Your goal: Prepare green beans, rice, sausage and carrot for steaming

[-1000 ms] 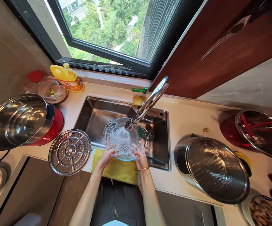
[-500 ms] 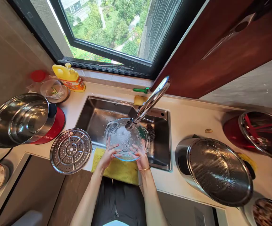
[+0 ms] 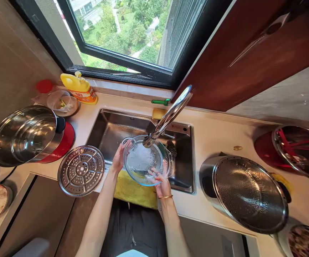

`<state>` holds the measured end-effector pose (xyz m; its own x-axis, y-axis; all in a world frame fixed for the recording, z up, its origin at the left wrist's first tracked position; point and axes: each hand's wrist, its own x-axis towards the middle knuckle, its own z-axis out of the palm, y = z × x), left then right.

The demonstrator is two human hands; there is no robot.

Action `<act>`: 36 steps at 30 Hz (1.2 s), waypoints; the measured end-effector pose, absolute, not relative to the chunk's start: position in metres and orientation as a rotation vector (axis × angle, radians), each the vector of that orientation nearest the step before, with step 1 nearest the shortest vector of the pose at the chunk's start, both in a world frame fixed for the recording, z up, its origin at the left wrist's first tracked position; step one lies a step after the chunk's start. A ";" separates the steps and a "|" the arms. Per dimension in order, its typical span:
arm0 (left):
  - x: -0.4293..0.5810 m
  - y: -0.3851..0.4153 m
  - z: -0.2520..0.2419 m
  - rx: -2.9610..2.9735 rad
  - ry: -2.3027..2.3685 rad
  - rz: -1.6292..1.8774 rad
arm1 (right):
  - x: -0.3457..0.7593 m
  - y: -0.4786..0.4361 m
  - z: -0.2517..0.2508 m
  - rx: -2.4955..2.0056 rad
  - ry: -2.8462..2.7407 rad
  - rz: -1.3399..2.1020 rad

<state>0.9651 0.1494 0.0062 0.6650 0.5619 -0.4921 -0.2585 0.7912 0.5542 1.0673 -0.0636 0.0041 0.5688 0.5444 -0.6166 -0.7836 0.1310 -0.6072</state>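
Observation:
A clear glass bowl (image 3: pixel 140 176) with side handles is held over the sink (image 3: pixel 183 164), under the chrome faucet (image 3: pixel 167 116). Water runs from the spout and froths white inside the bowl. My left hand (image 3: pixel 119 157) is closed against the bowl's left side, and its fingertips are partly hidden behind the rim. At the near right edge, my right hand (image 3: pixel 163 182) grips the glass, its thumb over the rim and fingers seen through the wall. Below the bowl, a yellow-green cloth (image 3: pixel 135 192) hangs over the counter's front edge.
Left of the sink lies a perforated steel steamer plate (image 3: pixel 81 171), near a large steel pot (image 3: pixel 23 142). A yellow detergent bottle (image 3: pixel 79 89) stands behind. To the right is a steel steamer pot (image 3: pixel 250 194). A dark scrubber (image 3: pixel 171 148) and a yellow sponge (image 3: pixel 159 114) are by the faucet.
My left hand has shifted from the bowl's near edge up to its left side. The bowl has turned and moved slightly right, with water still running into it.

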 end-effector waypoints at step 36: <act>0.923 0.071 0.016 0.517 0.843 0.314 | 1.233 -0.022 0.007 -0.915 0.407 1.047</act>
<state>0.9229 0.0708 0.0165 0.6306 0.4598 -0.6253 -0.0619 0.8329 0.5500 1.2333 -0.0219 0.0065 0.4723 0.5615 -0.6795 -0.8730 0.1913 -0.4487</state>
